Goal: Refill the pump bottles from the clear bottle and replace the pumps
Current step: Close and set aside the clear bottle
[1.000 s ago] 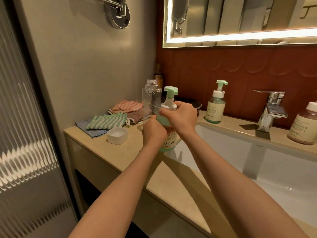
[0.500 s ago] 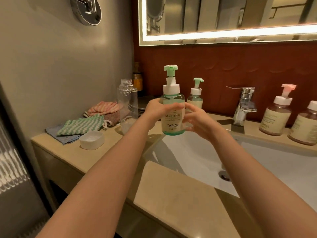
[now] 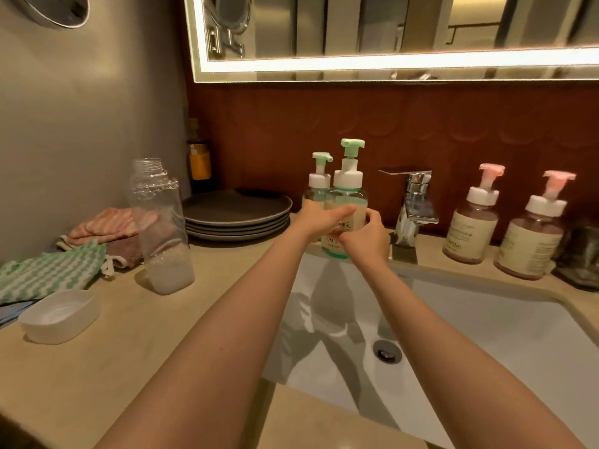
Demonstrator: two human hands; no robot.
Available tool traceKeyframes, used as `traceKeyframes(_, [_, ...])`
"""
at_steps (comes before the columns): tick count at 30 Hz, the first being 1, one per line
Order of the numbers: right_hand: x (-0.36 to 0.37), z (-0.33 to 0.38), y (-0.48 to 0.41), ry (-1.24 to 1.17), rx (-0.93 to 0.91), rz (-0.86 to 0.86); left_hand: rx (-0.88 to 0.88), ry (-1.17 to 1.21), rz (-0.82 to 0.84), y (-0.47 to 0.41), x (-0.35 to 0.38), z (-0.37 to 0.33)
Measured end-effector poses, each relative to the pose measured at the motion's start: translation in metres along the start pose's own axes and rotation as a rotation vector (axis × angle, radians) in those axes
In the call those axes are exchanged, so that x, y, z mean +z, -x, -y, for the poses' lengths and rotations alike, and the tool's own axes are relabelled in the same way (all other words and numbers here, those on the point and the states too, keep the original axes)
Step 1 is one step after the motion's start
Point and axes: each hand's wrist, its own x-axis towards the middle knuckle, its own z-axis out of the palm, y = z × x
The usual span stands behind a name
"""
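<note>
While the left hand (image 3: 319, 218) is curling round the near green pump bottle (image 3: 348, 186) from its left side, the right hand (image 3: 366, 239) is gripping the same bottle from the right, fingers bent across its label. The bottle is standing upright with its pump on, at the back ledge of the sink (image 3: 486, 335); its base is hiding behind the hands, so I cannot tell whether it is resting there. A second green pump bottle (image 3: 319, 181) is crowding it just behind and to the left, partly covered by the left hand, and the tap (image 3: 416, 205) is standing close on the right. Beyond the tap, two pink pump bottles (image 3: 473, 222) are sitting side by side on the ledge. On the counter (image 3: 129, 351) to the left, the clear bottle (image 3: 160, 228) is standing uncapped with a little liquid at the bottom, well apart from the hands. A white lid (image 3: 60, 314) is lying near it, folded cloths (image 3: 52, 270) are lying against the wall, and a stack of dark plates (image 3: 236, 210) is sitting behind.
</note>
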Motion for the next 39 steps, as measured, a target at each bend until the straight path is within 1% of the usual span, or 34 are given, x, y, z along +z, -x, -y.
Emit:
traceKeyframes(4, [0.005,-0.015,-0.032,-0.052,0.081,-0.027,-0.033,-0.012,0.093,-0.024,0.020,0.009])
traceKeyframes(8, [0.012,-0.030,-0.058,-0.008,0.097,-0.008,-0.061,-0.014,0.118,-0.045,0.033,0.015])
traceKeyframes(11, [0.018,-0.038,-0.072,-0.018,0.118,-0.018,-0.026,0.007,0.124,-0.059,0.041,0.018])
traceKeyframes(14, [0.019,-0.044,-0.084,0.027,0.112,-0.011,-0.026,0.020,0.138,-0.069,0.050,0.022])
traceKeyframes(19, [0.018,-0.048,-0.089,0.123,0.119,-0.025,-0.007,0.010,0.122,-0.067,0.058,0.026])
traceKeyframes(21, [0.017,-0.045,-0.080,0.135,0.101,-0.069,-0.004,0.004,0.100,-0.062,0.056,0.023])
traceKeyframes(23, [0.016,-0.042,-0.067,0.123,0.036,-0.132,-0.013,-0.012,0.064,-0.056,0.049,0.021])
traceKeyframes(26, [0.018,-0.027,-0.041,0.054,-0.014,-0.135,-0.034,-0.033,0.001,-0.041,0.029,0.017])
traceKeyframes(29, [0.027,-0.001,-0.015,-0.059,-0.035,-0.084,-0.043,-0.013,-0.033,-0.015,0.001,0.019])
traceKeyframes(31, [0.035,0.016,0.004,-0.121,-0.035,0.016,-0.030,-0.003,-0.068,0.007,-0.018,0.022])
traceKeyframes(33, [0.047,0.030,0.024,-0.133,-0.070,0.135,-0.010,-0.020,-0.126,0.029,-0.041,0.027])
traceKeyframes(36, [0.068,0.051,0.058,-0.129,-0.125,0.312,0.056,-0.168,-0.229,0.064,-0.082,0.033])
traceKeyframes(39, [0.089,0.070,0.083,-0.132,-0.134,0.424,0.068,-0.246,-0.312,0.091,-0.125,0.036])
